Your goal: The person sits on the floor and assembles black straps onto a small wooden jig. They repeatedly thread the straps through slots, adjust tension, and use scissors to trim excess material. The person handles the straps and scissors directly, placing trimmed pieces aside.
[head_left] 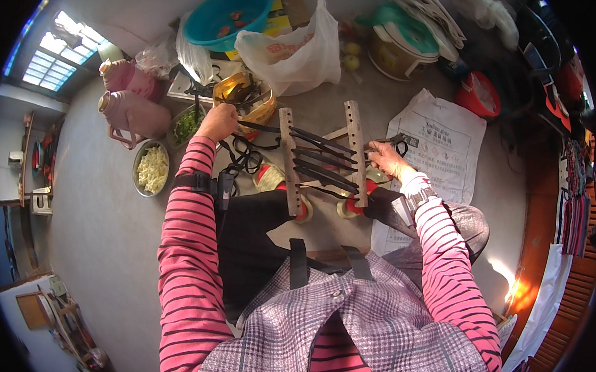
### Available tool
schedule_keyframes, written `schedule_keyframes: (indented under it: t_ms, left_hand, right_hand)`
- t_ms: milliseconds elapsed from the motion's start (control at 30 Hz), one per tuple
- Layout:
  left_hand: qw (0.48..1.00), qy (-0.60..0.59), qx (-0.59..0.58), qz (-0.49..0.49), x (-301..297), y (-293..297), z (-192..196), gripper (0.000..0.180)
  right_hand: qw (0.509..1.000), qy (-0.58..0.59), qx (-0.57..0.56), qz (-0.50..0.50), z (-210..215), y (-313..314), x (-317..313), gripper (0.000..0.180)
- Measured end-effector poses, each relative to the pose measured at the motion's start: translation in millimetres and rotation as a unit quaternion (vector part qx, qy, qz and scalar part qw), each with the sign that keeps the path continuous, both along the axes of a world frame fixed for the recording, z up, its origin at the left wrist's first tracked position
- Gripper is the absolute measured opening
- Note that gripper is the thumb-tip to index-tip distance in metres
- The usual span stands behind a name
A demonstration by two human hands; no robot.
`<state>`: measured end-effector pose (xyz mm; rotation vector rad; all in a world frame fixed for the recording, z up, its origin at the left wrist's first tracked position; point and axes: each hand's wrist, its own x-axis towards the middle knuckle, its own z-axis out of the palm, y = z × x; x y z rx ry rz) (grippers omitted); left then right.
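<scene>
A wooden folding-stool frame (288, 166) with holes along its two rails stands between my knees. Several black straps (323, 159) run slantwise from rail to rail. Left of the frame, my closed left hand (219, 123) grips a black strap that stretches to the left rail. More black strap (246, 155) lies in loose loops below that hand. My right hand (385, 160) is closed at the outer side of the right rail, fingertips pinched near its holes; what they hold is too small to tell. A dark tool with looped handles (401, 144) shows just beyond these fingers.
A yellow basket (260, 110) with dark strips sits ahead, beside a white plastic bag (291, 58) and a blue basin (199, 33). Pink flasks (136, 113) and a bowl of pale chopped food (152, 168) are at left. A printed white sack (444, 138) lies right, near a red bucket (476, 96).
</scene>
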<state>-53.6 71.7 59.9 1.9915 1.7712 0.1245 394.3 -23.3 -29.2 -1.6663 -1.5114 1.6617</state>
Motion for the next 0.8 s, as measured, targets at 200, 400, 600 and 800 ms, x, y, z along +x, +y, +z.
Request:
schedule_keyframes:
  t_ms: [200, 400, 600, 800]
  left_hand:
    - [1.0, -0.001, 0.019, -0.018, 2, 2, -7, 0.013]
    - [1.0, -0.012, 0.003, -0.013, -2, 1, -5, 0.014]
    - [0.999, -0.031, 0.008, -0.003, -5, -5, -4, 0.011]
    - [1.0, -0.026, 0.004, -0.006, -13, -2, -8, 0.012]
  right_hand:
    - [0.991, -0.095, 0.092, 0.019, -25, 3, -1, 0.014]
    - [0.931, -0.302, 0.203, -0.025, -34, 10, 37, 0.019]
    - [0.841, -0.498, 0.16, -0.138, -42, 19, 117, 0.025]
    - [0.809, -0.384, 0.025, -0.445, -31, 24, 156, 0.028]
